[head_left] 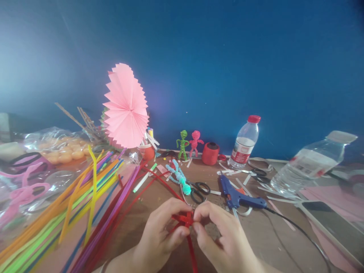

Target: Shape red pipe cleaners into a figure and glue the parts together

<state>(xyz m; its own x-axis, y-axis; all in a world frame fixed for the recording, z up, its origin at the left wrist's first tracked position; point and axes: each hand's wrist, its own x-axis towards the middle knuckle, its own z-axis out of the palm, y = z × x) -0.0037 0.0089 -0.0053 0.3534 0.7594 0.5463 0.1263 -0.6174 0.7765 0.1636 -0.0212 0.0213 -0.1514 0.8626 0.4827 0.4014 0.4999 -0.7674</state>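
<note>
Left hand (pixel 160 225) and right hand (pixel 223 233) are both going bare, and some thin dark band (pixel 104 266) is showing at the left wrist (pixel 121 261), kinda blurry tho.

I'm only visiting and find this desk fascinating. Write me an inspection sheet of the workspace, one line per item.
Surface: brown tabletop, strewn with white strips.
Things in hand: red pipe cleaner, bent, with a length trailing below the hands.
Clutter: colourful pipe cleaner bundle on the left; glue gun and red-capped bottle on the right.
Hands: left hand and right hand close together, both gripping the red piece.
Cables: black cable from the glue gun toward the lower right.
Surroundings: blue wall behind; other people, nothing seen.
</note>
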